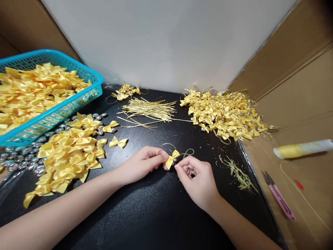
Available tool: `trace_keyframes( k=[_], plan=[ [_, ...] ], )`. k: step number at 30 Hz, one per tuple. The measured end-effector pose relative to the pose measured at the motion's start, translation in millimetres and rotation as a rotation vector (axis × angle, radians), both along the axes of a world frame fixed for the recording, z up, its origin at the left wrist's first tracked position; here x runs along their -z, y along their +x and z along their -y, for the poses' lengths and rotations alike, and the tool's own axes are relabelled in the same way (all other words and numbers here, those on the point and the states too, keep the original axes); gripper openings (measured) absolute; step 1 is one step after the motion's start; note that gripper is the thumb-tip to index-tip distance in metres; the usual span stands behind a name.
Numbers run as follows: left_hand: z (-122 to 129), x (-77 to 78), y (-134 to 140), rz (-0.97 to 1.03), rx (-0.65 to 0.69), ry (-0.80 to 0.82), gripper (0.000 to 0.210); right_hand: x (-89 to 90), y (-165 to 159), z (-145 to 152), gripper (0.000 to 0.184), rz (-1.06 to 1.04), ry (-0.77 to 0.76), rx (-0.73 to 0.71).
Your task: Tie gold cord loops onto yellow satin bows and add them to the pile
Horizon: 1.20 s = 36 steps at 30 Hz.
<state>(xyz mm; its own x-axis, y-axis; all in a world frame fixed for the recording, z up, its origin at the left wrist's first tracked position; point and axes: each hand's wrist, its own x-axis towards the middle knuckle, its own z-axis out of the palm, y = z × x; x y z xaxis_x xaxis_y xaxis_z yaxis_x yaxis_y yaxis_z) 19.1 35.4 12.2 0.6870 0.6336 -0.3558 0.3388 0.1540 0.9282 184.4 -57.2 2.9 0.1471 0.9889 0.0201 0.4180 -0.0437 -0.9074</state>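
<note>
A yellow satin bow point(172, 159) is pinched at its left side between the thumb and fingers of my left hand point(149, 160). A small silvery bead shows at the bow's lower right. Thin gold cord point(191, 150) loops out from behind the bow on both sides. Close to the bead, my right hand point(196, 177) is closed in a pinch on the cord, its fingertips partly hiding what they grip. Left of my hands, one loose bow point(118, 142) lies on the black tabletop point(125, 222).
A blue basket point(100, 80) of bows stands left, beside a bow pile point(67, 152) and silvery beads point(19, 158). Cut gold cords point(149, 109) lie at the back, finished-looking bows point(223, 113) back right. Cord scraps point(240, 175), pink thread snips point(279, 199) and a roll point(303, 148) lie right.
</note>
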Motion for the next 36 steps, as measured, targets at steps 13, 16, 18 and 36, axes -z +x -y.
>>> trace_keyframes(
  k=[13, 16, 18, 36],
  plan=[
    [1.7, 0.4, 0.6, 0.037, -0.012, -0.030, 0.033, -4.8, 0.7, 1.2, 0.019, -0.012, 0.010, -0.006],
    [1.5, -0.3, 0.9, 0.037, -0.006, -0.037, 0.033, -3.5, 0.7, 0.4, 0.019, -0.011, 0.004, -0.005],
    [1.5, -0.3, 0.8, 0.040, -0.008, -0.038, 0.033, -2.8, 0.6, 0.5, 0.019, -0.012, 0.002, -0.003],
    [1.9, -1.0, -0.1, 0.025, 0.002, -0.017, 0.035, 2.3, -0.4, -0.4, 0.018, -0.054, -0.008, 0.009]
  ],
)
